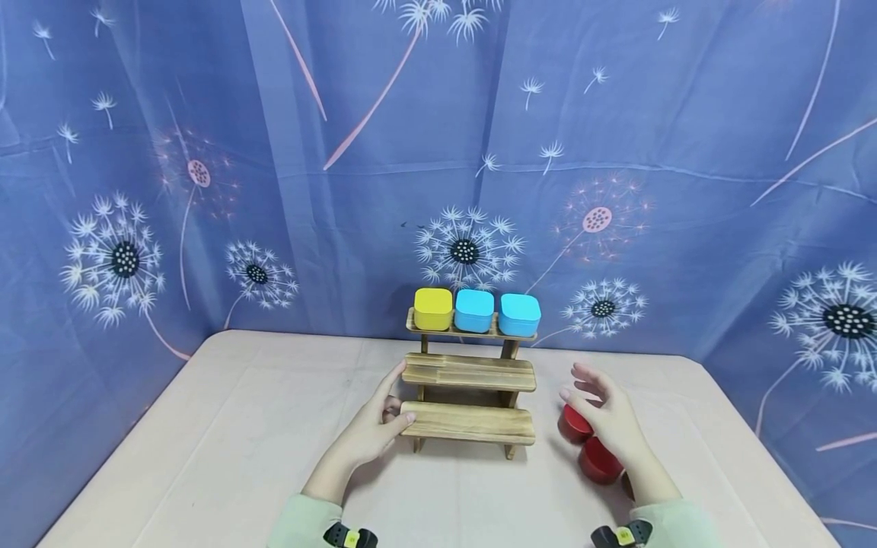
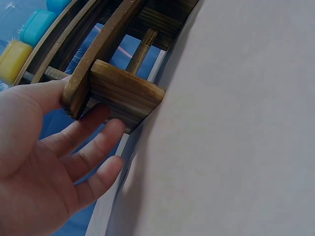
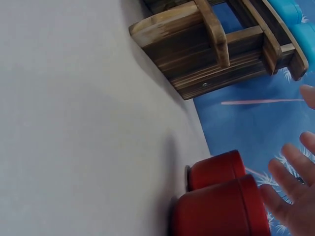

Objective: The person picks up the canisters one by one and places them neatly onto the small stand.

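Note:
A three-step wooden stand (image 1: 467,420) stands on the table. My left hand (image 1: 366,430) is at its left end, the thumb over the lowest step and a finger reaching up to the middle step. In the left wrist view, the fingers of the left hand (image 2: 64,152) curve around the end of the stand (image 2: 125,88). Beside two round red containers (image 1: 600,461), my right hand (image 1: 612,418) is held with loosely bent fingers and nothing between them. The right wrist view shows its fingers (image 3: 295,167) apart from the nearer red container (image 3: 216,211).
On the top step sit a yellow box (image 1: 433,308) and two blue boxes (image 1: 474,310) with rounded corners. A brownish thing (image 1: 626,485) is mostly hidden by the right wrist. A blue dandelion-print cloth (image 1: 356,228) hangs behind the pale table (image 1: 240,441).

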Demonstrator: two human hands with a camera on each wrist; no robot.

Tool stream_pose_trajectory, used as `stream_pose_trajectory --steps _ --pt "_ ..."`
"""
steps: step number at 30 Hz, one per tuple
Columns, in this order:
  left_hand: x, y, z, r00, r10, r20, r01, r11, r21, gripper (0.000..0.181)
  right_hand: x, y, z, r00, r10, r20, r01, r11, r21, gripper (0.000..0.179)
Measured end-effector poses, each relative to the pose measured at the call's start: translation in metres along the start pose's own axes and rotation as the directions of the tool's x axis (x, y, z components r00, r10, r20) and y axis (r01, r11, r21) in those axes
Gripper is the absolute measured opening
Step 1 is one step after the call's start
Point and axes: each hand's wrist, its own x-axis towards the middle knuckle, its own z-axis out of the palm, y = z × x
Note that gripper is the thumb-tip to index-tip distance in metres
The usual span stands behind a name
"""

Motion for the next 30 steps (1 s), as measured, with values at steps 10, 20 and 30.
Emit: stream_pose_trajectory --steps 10,20,30 --pt "0.002 -0.003 0.000 1.000 0.002 -0.006 -0.002 1.000 -0.008 0.082 -0.008 0.011 -0.003 0.999 0.029 -0.024 -0.031 0.994 -0.104 0.053" --pt "0.001 -0.004 0.005 1.000 0.020 0.017 -0.020 1.000 0.020 0.082 -0.023 0.017 -0.008 0.990 0.102 -0.095 -0.115 0.983 -0.140 0.056" --pt "0.001 -0.004 0.001 1.000 0.009 -0.013 -0.009 1.000 0.025 0.081 -0.018 0.017 -0.006 0.993 0.091 -0.070 -0.104 0.971 -0.215 0.057"
